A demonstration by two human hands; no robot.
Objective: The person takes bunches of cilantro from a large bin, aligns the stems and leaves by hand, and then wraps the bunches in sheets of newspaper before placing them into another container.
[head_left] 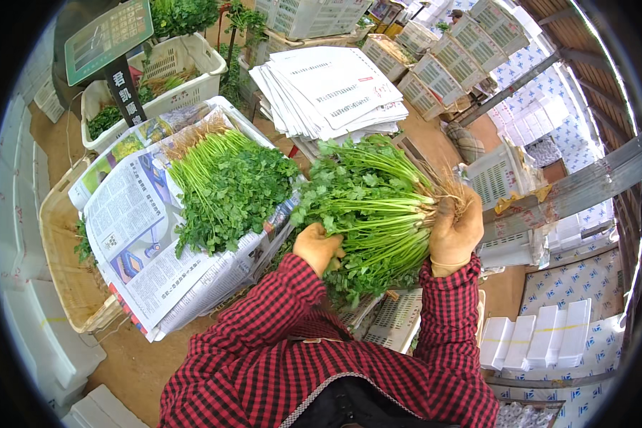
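A big leafy bunch of cilantro (378,210) with pale stems and brown roots is held up in front of me. My right hand (455,232), in a tan glove, is closed around the root end. At the leafy side my left hand (319,248), gloved the same way, has its fingers curled into the stems and leaves; its fingertips are partly hidden. Left of the held bunch, another pile of cilantro (228,185) lies on newspaper (132,228) over a box on the scale, roots toward the far side.
A scale display (108,41) on a black post stands behind the newspaper. Stacked paper sheets (328,89) lie beyond my hands. White crates of greens (192,60) are at the far left, a yellowish basket (60,246) at the left, foam boxes (535,339) at the right.
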